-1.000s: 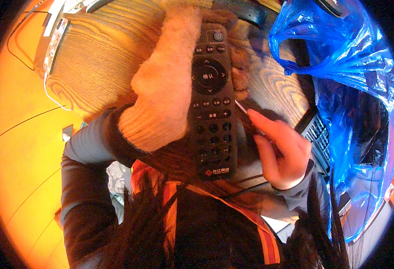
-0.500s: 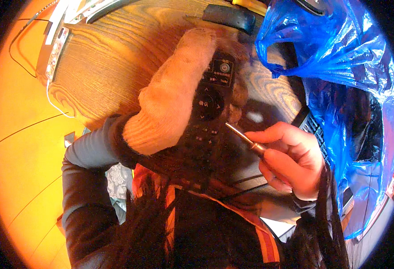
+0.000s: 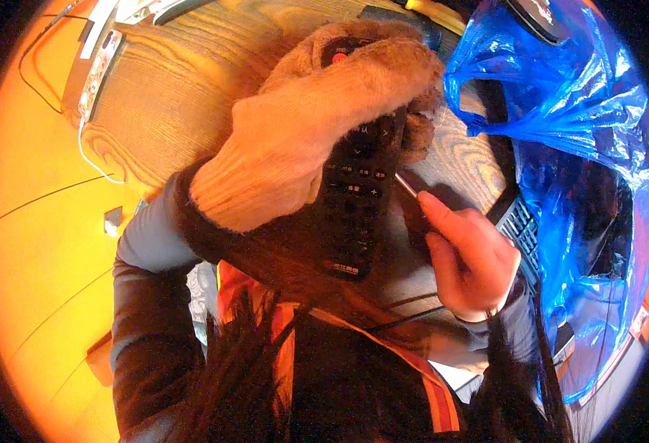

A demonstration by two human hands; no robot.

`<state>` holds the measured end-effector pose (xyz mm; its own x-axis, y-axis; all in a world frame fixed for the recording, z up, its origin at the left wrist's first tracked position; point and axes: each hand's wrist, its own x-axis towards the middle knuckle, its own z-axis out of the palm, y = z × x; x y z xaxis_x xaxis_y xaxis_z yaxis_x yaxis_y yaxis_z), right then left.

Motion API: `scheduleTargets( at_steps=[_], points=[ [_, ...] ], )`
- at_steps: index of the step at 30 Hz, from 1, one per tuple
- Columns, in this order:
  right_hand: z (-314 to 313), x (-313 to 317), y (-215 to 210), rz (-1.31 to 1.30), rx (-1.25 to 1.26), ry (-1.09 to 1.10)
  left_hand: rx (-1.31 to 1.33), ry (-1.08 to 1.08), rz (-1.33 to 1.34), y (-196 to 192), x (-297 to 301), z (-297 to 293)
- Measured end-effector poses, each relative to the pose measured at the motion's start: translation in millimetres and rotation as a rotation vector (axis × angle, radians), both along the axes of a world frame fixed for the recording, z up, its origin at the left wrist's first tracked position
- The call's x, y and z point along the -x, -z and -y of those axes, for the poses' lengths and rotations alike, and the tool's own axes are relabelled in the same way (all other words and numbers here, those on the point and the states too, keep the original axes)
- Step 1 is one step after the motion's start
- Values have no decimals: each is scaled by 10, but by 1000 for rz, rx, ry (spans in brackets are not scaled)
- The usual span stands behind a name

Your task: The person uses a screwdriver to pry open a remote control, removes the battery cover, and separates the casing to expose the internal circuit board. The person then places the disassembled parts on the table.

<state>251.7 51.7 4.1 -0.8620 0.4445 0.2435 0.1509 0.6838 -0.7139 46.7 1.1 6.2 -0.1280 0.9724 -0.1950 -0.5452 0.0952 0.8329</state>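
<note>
My left hand [image 3: 361, 81], in a fuzzy tan knit glove, is wrapped round a black remote control [image 3: 354, 221] and covers part of its upper buttons. A red spot shows near the remote's top end. Bare, my right hand [image 3: 472, 258] pinches a slim metal screwdriver-like tool [image 3: 407, 184]. Its thin shaft points up and left, with the tip beside the remote's right edge. I cannot tell whether the tip touches it. My fingers hide the tool's handle.
A blue plastic bag [image 3: 553, 111] fills the right side. Next to it sits a black slotted object [image 3: 520, 225]. A yellow handle [image 3: 435, 13] lies at the table's far side. A power strip [image 3: 101, 74] with a white cable runs along the left edge of the wooden table [image 3: 169, 81].
My gloved hand has turned over toward the right across the remote, whose top now sits farther up and left. My right hand has shifted slightly, and its fingers now cover more of the tool.
</note>
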Motion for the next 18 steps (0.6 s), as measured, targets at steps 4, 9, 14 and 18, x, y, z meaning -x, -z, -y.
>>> scheduleTargets(
  at_steps=[4,9,14,18],
  points=[
    [21,-10,-5,32,3,32,79,-85,-100,-53,99,-25],
    [7,-47,-54,16,213,120,162,-197,287,-119,285,-2],
    [0,-61,-43,14,342,121,261,-32,252,-14,261,-63],
    [0,-61,-25,21,392,96,225,-51,299,26,174,-46]
  ],
)
